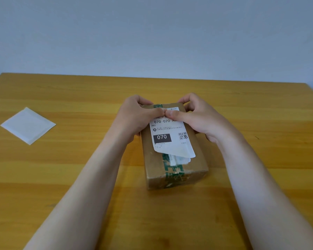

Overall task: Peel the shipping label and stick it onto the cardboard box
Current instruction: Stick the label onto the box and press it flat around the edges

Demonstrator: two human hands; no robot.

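Note:
A brown cardboard box (192, 163) sealed with green printed tape stands in the middle of the wooden table. A white shipping label (170, 134) printed "070" lies on its top; the near edge of the label curls up off the box. My left hand (134, 116) grips the box's far left side, its thumb pressing the label's far end. My right hand (197, 118) grips the far right side, its thumb also on the label, touching the left thumb.
A white square backing sheet (28, 125) lies flat on the table (79, 168) at the left. A pale wall rises behind the table's far edge.

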